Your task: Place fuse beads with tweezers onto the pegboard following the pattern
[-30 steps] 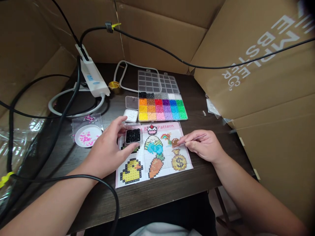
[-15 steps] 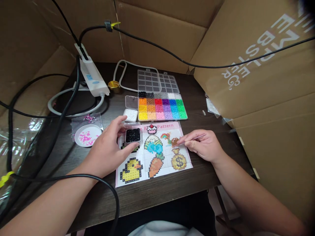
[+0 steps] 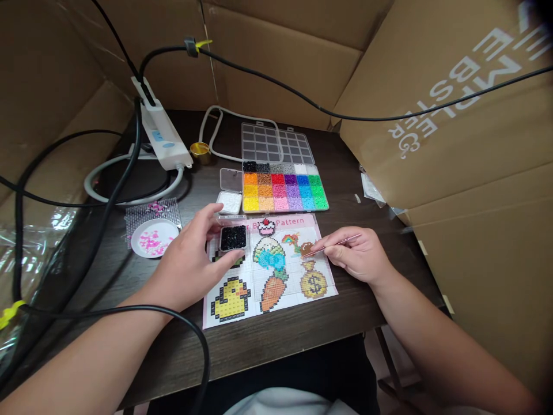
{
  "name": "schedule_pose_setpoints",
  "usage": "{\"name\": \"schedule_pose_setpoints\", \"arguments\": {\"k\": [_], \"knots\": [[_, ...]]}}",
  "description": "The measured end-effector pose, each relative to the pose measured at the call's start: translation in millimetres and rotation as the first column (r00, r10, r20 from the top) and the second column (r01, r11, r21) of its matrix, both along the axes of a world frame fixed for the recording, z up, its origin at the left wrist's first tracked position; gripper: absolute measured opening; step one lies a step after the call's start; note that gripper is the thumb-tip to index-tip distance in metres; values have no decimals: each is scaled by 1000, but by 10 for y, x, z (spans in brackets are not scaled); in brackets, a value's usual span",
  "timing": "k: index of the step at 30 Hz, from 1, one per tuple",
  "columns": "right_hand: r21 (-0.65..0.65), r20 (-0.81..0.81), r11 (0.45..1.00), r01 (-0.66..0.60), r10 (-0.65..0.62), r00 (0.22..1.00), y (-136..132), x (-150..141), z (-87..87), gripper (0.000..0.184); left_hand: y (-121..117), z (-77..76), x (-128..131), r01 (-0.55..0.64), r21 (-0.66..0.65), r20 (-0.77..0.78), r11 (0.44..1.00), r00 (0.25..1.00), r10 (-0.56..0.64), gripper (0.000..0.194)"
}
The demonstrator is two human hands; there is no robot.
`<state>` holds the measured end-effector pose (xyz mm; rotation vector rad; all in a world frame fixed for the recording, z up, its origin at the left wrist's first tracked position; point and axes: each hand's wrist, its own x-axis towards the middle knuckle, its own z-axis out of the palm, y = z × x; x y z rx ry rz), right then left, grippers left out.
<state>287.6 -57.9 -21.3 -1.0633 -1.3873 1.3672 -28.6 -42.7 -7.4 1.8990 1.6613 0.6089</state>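
Note:
My left hand (image 3: 190,259) curls round a small clear box of black beads (image 3: 234,237), its lid tipped open at the back. Thumb and fingers rest at the box's front and left side. In a pinch of my right hand (image 3: 355,253) are thin, pinkish tweezers (image 3: 332,244), their tip pointing left over the snail picture. Beneath both hands lies a bead pattern sheet (image 3: 285,320) with a chick, carrot, cupcake and money bag. A clear pegboard seems to cover part of it, with blue beads (image 3: 273,260) in its middle.
Behind the sheet stands an open bead organizer (image 3: 285,190) in many colours, beside a box of white beads (image 3: 228,203). Left are a white dish (image 3: 140,233) of pink beads and a pegboard (image 3: 132,214). A power strip (image 3: 166,141), cables and cardboard walls surround the table.
Both hands keep nearly the same place, the left still at the black bead box and the right with the tweezers. The view has shifted very slightly.

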Motion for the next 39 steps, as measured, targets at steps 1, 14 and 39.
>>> {"name": "schedule_pose_setpoints", "arguments": {"k": [1, 14, 39], "knots": [[-2, -4, 1000, -2, 2, 1000, -1, 1, -1, 9, -1, 0, -2, -2, 0, -4, 1000, 1000, 2, 87], [5, 12, 999, -39, 39, 999, 12, 49, -44, 9, -6, -19, -20, -2, -5, -15, 1000, 1000, 2, 87], [-2, 58, 1000, -26, 26, 998, 17, 55, -7, 12, 0, -8, -6, 14, 8, 0, 1000, 1000, -14, 85]]}}
